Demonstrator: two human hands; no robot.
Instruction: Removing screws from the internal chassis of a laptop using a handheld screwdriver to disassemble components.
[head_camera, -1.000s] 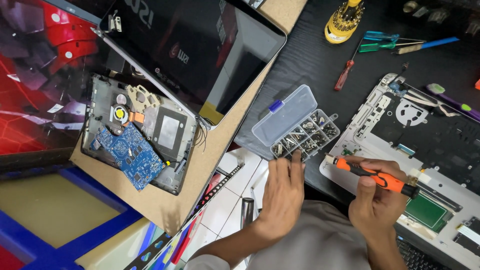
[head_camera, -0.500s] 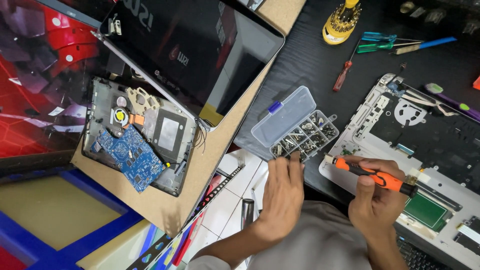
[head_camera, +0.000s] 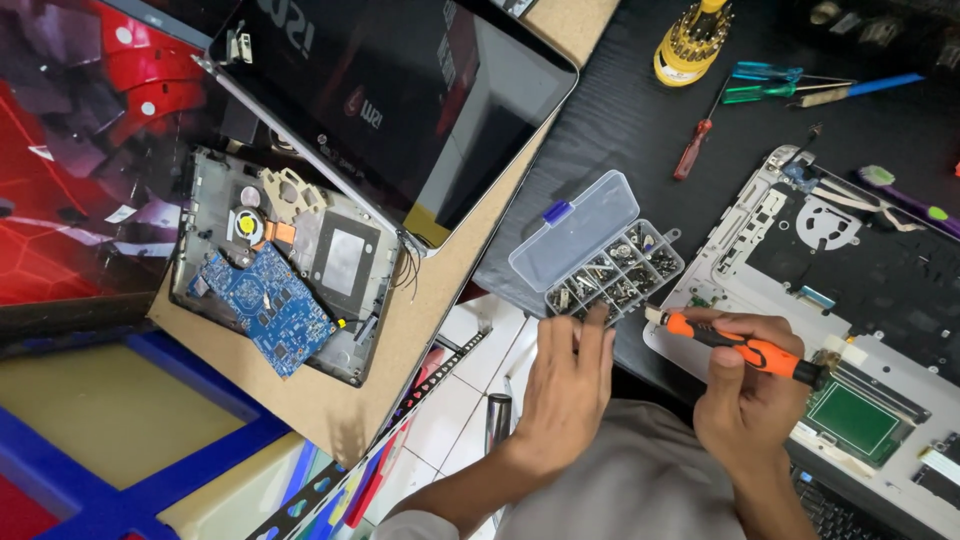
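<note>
1. The left hand (head_camera: 567, 385) reaches forward with its fingers held straight and close together, the fingertips resting at the near edge of the clear screw box (head_camera: 615, 270). It is open, and whether it pinches a screw I cannot tell.
2. The screw box stands at the near edge of the black bench (head_camera: 620, 110), its lid (head_camera: 573, 232) flipped back flat to the left, and its compartments hold small silver screws.
3. The right hand (head_camera: 750, 385) is closed around an orange screwdriver (head_camera: 745, 348), thumb and fingers wrapped about the handle. The tool lies nearly level, its rear end pointing toward the screw box and its dark front end toward the right.
4. The screwdriver sits over the near left corner of an opened silver laptop chassis (head_camera: 740, 290), which covers the right side of the bench, just beside the screw box.
5. A green circuit board (head_camera: 855, 420) lies in the chassis just right of the screwdriver's tip.
6. Toward the far edge of the bench lie a red-handled screwdriver (head_camera: 693, 155), a yellow bit holder (head_camera: 690, 45) and several blue and green tools (head_camera: 765, 82).
7. On a brown board (head_camera: 420, 330) to the left rest a dark laptop screen (head_camera: 400, 100) and a stripped base with a blue circuit board (head_camera: 270, 308).
</note>
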